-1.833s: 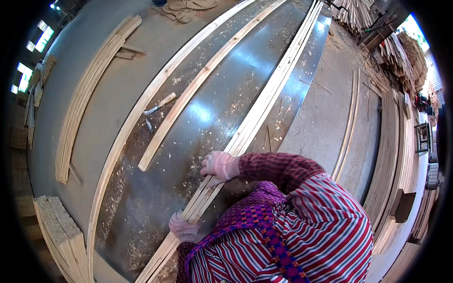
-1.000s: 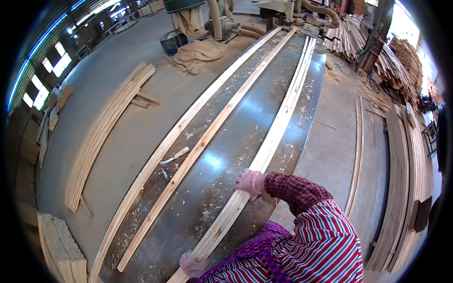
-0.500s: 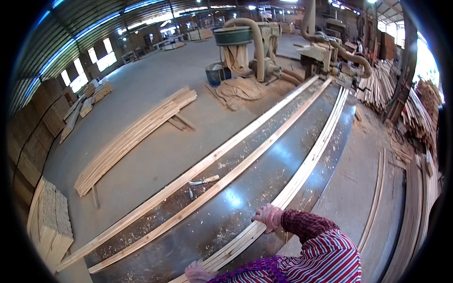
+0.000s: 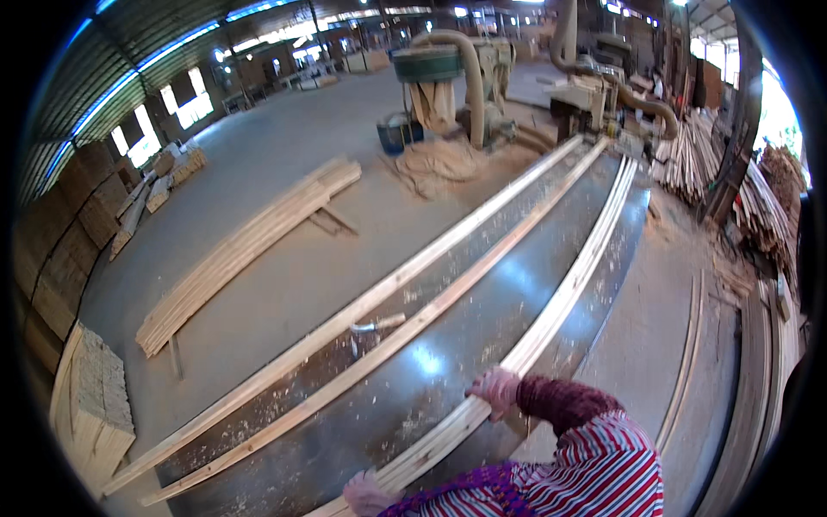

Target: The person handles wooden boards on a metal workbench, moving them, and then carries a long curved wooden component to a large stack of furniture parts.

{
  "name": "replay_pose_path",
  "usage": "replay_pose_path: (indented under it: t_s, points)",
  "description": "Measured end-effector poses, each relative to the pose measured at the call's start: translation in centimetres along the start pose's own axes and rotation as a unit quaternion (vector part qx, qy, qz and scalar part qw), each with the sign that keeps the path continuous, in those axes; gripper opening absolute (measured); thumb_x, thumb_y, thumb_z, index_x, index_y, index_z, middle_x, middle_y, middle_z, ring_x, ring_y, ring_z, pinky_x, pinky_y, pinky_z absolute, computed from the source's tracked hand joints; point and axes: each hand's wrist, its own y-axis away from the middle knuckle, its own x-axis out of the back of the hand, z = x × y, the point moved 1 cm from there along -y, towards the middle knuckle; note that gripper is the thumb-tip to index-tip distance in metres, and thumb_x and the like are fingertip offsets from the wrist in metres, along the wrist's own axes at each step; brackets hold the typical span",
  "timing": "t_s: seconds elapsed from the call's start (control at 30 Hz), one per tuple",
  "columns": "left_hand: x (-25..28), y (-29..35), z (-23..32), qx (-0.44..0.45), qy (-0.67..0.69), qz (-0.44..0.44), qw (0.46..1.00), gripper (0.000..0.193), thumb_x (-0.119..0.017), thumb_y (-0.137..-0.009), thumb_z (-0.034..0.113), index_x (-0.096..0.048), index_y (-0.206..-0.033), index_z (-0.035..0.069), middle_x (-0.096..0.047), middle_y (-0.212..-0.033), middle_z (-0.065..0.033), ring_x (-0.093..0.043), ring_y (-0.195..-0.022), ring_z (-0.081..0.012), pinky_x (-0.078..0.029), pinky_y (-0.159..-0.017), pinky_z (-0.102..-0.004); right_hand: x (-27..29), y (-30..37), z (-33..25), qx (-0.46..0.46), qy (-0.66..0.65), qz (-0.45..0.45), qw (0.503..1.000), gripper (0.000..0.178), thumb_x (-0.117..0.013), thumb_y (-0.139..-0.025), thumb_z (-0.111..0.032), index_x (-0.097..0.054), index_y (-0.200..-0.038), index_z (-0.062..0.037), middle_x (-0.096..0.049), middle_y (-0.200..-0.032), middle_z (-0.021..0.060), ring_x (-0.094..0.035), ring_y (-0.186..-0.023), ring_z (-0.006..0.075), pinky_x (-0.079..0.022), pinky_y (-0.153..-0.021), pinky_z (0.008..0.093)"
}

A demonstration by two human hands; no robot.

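A bundle of several long pale wooden strips [image 4: 564, 302] lies along the right side of the dark metal table [image 4: 465, 362]. My right hand [image 4: 494, 390], in a pinkish glove, is closed over the bundle with its fingers curled round the far edge. Closer to me, my left hand [image 4: 368, 494] grips the same strips near the lower edge of the view; some of its fingers are hidden. To the left, a single strip [image 4: 379, 351] runs down the table's middle, and another long strip [image 4: 345, 336] follows its left edge. Between these two rests a wooden-handled knife [image 4: 379, 323].
A woodworking machine [image 4: 586, 99] with hoses stands at the table's far end. Left of it are a dust collector [image 4: 428, 65] and a blue bin [image 4: 400, 133]. Stacked boards [image 4: 250, 254] lie on the left floor; timber piles [image 4: 689, 151] line the right.
The middle strip's near end has slid toward me and to the left. Both hands have shifted slightly right and stay on the bundle. The knife appears a little farther right.
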Motion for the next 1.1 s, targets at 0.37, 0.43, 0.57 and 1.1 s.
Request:
replay_pose_path:
  t_s: [0.37, 0.43, 0.57, 1.1]
  points:
    - [3.4, 1.2, 1.9, 0.017, 0.026, -0.067, 0.997, 0.085, -0.079, -0.055, 0.056, -0.057, -0.122, 0.009, -0.058, -0.117, -0.011, -0.053, -0.112, -0.0283, -0.04, -0.098, -0.0417, 1.3, -1.6, 3.1, -0.1, -0.323, 0.066, 0.939, 0.05, -0.064, -0.078, -0.048, -0.067, -0.112, -0.0124, -0.069, -0.103, 0.0138, -0.065, -0.1, 0.032, -0.05, -0.088, 0.0407]
    - [3.4, 1.0, 1.7, 0.019, 0.033, -0.092, 0.995, 0.086, -0.079, -0.056, 0.057, -0.057, -0.123, 0.009, -0.058, -0.117, -0.0109, -0.052, -0.113, -0.0279, -0.039, -0.099, -0.0417, 3.4, -2.4, 4.5, -0.165, -0.33, 0.08, 0.926, 0.046, -0.062, -0.081, -0.044, -0.066, -0.115, -0.0134, -0.068, -0.108, 0.0132, -0.064, -0.103, 0.031, -0.051, -0.088, 0.0398]
    - [3.5, 0.7, 1.8, 0.008, 0.018, -0.097, 0.995, 0.083, -0.074, -0.059, 0.06, -0.057, -0.122, 0.009, -0.059, -0.115, -0.0108, -0.053, -0.111, -0.0267, -0.039, -0.098, -0.0411, 5.4, -5.2, 7.0, -0.247, -0.341, 0.185, 0.888, 0.043, -0.062, -0.084, -0.04, -0.065, -0.117, -0.0114, -0.065, -0.115, 0.0136, -0.06, -0.11, 0.0302, -0.048, -0.093, 0.0381]
    - [3.2, 1.5, 1.0, 0.005, 0.077, -0.065, 0.995, 0.081, -0.078, -0.05, 0.058, -0.06, -0.114, 0.011, -0.059, -0.108, -0.0101, -0.057, -0.102, -0.0312, -0.042, -0.093, -0.0461, 16.1, -25.5, 4.1, -0.102, 0.062, -0.015, 0.993, 0.03, -0.055, -0.094, -0.033, -0.067, -0.115, -0.0153, -0.067, -0.115, 0.0087, -0.064, -0.109, 0.025, -0.053, -0.088, 0.0408]
